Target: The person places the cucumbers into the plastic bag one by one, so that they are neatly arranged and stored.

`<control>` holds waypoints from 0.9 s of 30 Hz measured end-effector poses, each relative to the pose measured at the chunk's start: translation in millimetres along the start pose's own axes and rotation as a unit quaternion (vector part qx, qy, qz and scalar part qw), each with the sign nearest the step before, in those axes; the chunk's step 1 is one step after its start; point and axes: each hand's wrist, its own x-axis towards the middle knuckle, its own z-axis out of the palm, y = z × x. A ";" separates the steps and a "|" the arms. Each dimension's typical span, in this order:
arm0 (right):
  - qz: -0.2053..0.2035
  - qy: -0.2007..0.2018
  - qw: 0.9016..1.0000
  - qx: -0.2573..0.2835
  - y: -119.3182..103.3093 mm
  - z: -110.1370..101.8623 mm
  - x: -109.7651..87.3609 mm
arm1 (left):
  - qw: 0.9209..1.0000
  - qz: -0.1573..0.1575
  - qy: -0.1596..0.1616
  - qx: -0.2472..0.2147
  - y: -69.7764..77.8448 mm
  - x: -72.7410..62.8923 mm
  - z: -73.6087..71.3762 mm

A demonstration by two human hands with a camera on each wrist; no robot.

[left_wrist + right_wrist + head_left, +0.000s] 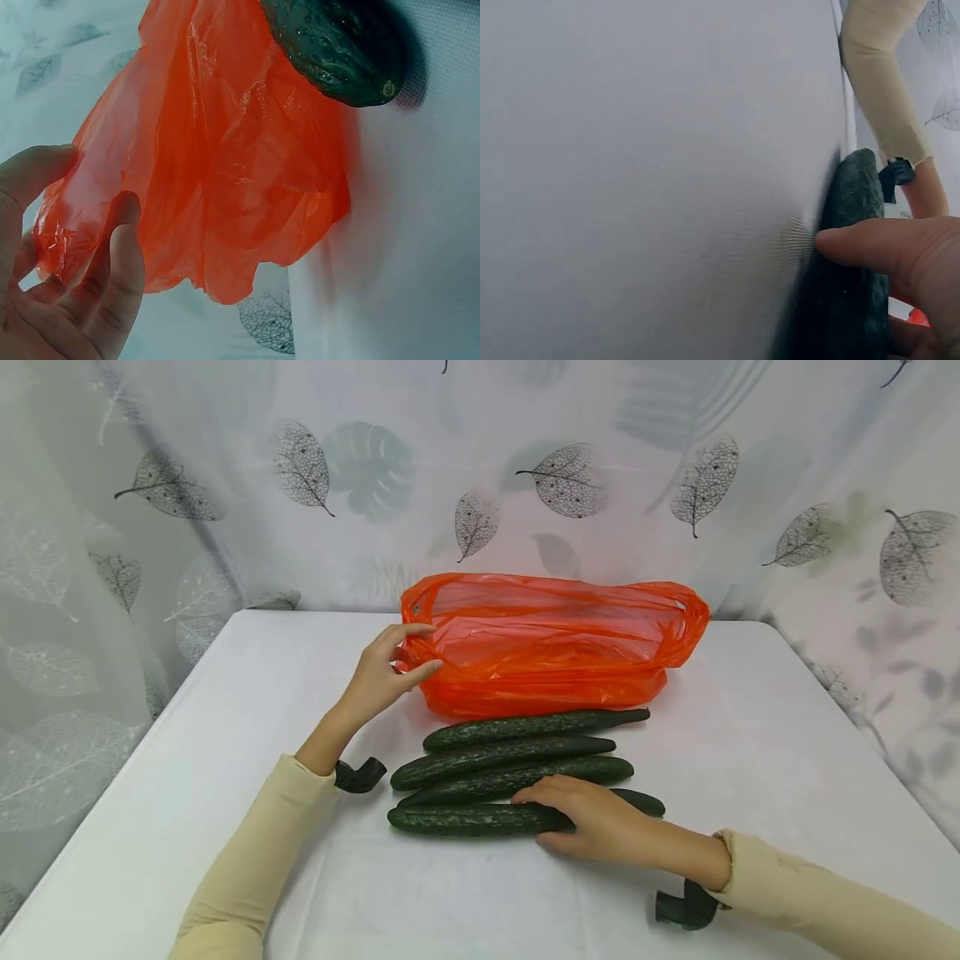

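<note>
A red-orange plastic bag [540, 685] stands at the back of the table with its mouth spread wide. My left hand [381, 677] is at the bag's left end, thumb and fingers apart around the handle part; in the left wrist view the fingers [124, 277] lie against the thin plastic without pinching it. Several dark green cucumbers lie side by side in front of the bag. My right hand [600, 822] grips the nearest cucumber [465, 820] right of its middle, with the thumb [847, 244] on the near side and the fingers over the far side, partly hidden.
The farthest cucumber [532, 727] lies close against the bag's front. Two more cucumbers rest between it and the gripped one. A white cloth covers the table [420, 902]. Leaf-patterned curtain [397, 535] hangs behind the table and along its sides.
</note>
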 end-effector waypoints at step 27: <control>-0.015 0.041 0.998 0.041 3.9 -0.2 3.2 | 1.000 0.000 -0.004 0.010 -0.7 0.1 3.5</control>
